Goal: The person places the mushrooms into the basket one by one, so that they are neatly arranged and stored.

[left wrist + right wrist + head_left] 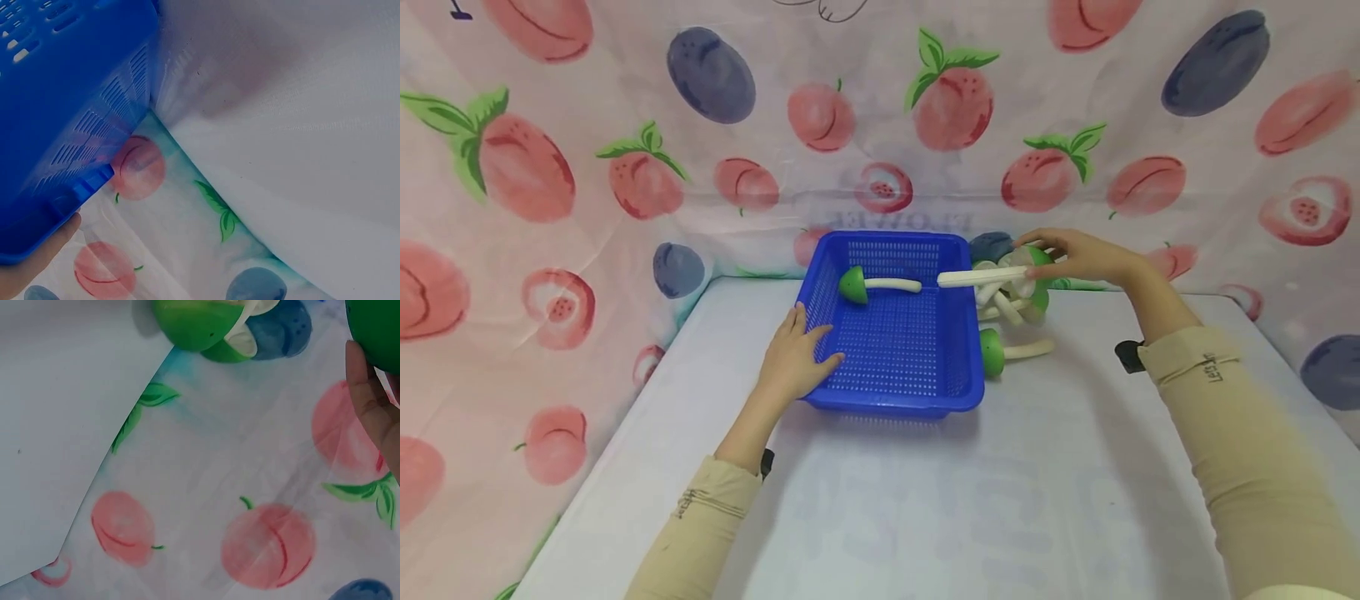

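Observation:
A blue plastic basket (887, 406) stands on the white table, with one green-capped toy mushroom (853, 285) lying inside near its back. My left hand (792, 358) rests on the basket's left rim, thumb and fingers spread. In the left wrist view one finger (53, 250) lies straight along the rim. Past the basket's right side, my right hand (1078, 254) holds another toy mushroom (985, 277) by its green cap, its pale stem pointing left over the rim. The right wrist view catches just that cap (378, 331) and part of the hand.
Several more toy mushrooms (1011, 310) are heaped on the table right of the basket, partly behind the held one. A single mushroom (992, 353) lies nearer, its cap close by the basket wall. A fruit-print cloth (865, 192) hangs behind the white table (985, 500).

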Demonstrator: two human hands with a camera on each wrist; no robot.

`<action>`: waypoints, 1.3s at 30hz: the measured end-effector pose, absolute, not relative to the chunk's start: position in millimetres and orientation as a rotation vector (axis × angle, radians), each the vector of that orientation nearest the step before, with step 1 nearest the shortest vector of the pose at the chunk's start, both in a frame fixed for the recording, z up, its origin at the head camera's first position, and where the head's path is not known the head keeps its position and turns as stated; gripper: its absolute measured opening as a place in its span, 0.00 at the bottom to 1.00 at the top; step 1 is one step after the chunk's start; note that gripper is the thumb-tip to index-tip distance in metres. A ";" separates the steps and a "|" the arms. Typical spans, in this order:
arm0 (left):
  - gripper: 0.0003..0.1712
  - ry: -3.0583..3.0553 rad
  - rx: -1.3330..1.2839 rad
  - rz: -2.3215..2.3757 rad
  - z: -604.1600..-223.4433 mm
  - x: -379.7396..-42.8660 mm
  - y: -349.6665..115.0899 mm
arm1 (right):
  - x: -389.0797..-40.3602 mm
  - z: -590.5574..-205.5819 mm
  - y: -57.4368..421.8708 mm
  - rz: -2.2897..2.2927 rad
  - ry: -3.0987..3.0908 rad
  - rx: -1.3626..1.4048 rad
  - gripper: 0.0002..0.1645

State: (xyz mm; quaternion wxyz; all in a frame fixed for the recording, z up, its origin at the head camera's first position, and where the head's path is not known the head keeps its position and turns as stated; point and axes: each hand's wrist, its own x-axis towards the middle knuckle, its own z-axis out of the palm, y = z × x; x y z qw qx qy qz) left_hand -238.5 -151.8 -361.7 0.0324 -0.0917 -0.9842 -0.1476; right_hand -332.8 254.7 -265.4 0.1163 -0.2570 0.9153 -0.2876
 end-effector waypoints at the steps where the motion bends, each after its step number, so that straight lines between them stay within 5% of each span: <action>1: 0.35 -3.030 -0.281 -0.456 -361.5 -238.2 -152.2 | -334.2 -265.8 250.5 -0.846 2.684 -0.758 0.31; 39: 0.33 -3.027 -0.270 -0.454 -363.5 -240.3 -155.1 | -373.8 -279.4 137.7 -0.730 2.649 -0.822 0.32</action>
